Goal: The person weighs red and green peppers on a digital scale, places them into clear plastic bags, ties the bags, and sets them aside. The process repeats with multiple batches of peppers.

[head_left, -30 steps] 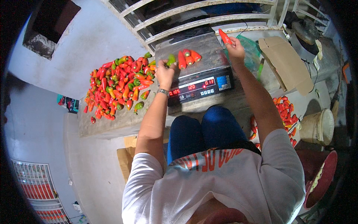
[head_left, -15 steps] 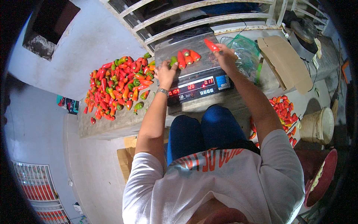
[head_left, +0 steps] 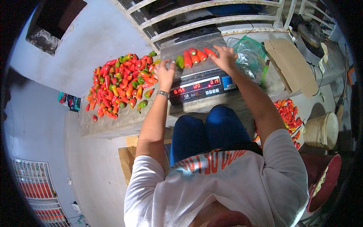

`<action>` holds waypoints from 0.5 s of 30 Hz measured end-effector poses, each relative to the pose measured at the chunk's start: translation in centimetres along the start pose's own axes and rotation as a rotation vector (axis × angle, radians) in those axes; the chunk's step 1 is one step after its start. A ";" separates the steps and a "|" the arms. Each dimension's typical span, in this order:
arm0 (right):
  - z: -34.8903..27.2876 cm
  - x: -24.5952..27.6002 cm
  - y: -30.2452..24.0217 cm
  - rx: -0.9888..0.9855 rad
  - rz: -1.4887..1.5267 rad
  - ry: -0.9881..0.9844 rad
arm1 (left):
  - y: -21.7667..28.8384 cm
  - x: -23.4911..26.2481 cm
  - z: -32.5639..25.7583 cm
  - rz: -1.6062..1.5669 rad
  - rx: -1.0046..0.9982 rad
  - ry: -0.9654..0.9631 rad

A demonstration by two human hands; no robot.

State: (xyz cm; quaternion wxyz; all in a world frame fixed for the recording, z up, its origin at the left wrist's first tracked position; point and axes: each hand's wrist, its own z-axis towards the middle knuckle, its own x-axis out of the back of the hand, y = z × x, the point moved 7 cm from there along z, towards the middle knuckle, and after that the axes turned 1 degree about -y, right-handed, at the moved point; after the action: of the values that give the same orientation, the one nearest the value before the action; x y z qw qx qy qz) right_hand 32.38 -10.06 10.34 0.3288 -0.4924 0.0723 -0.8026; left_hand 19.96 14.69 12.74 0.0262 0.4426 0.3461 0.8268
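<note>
A digital scale (head_left: pixel 204 89) with a lit red display and blue keys stands before me. On its metal plate (head_left: pixel 172 50) lie several red peppers (head_left: pixel 195 59) and one green pepper (head_left: pixel 180 61) in a loose row. My left hand (head_left: pixel 165 72), a watch on its wrist, is at the plate's left edge beside the green pepper, fingers apart and holding nothing. At the row's right end, my right hand (head_left: pixel 226 58) is open around the tip of a red pepper (head_left: pixel 209 52), which rests on the plate; whether they touch is hard to tell.
A large heap of red, orange and green peppers (head_left: pixel 121 85) covers the ledge at left. To the right are a green mesh bag (head_left: pixel 249 47), a cardboard piece (head_left: pixel 291 64), more peppers (head_left: pixel 289 113), a whitish bucket (head_left: pixel 321 129) and a dark red tub (head_left: pixel 327 183). White bars (head_left: pixel 211 20) run behind.
My right hand has lowered a red pepper onto the plate and loosened its fingers. My left hand has shifted slightly left, away from the green pepper. The display reading has changed.
</note>
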 end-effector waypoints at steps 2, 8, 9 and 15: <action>0.2 -0.3 0.5 -0.028 -0.009 -0.023 | -0.1 0.1 0.0 0.000 0.008 0.000; 0.2 -0.4 0.7 -0.010 0.003 0.003 | -0.2 0.3 -0.2 -0.003 -0.001 0.030; 0.2 -0.4 0.6 -0.009 -0.004 0.005 | -0.4 0.2 -0.1 -0.003 -0.006 0.025; 0.0 -0.7 0.5 0.001 -0.009 0.011 | -0.9 0.2 -0.1 -0.010 -0.015 0.018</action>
State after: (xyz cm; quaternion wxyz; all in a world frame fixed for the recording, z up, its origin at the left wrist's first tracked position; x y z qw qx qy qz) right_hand 32.88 -10.02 9.59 0.3248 -0.4882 0.0715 -0.8069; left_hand 19.51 15.41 12.32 0.0307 0.4333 0.3422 0.8332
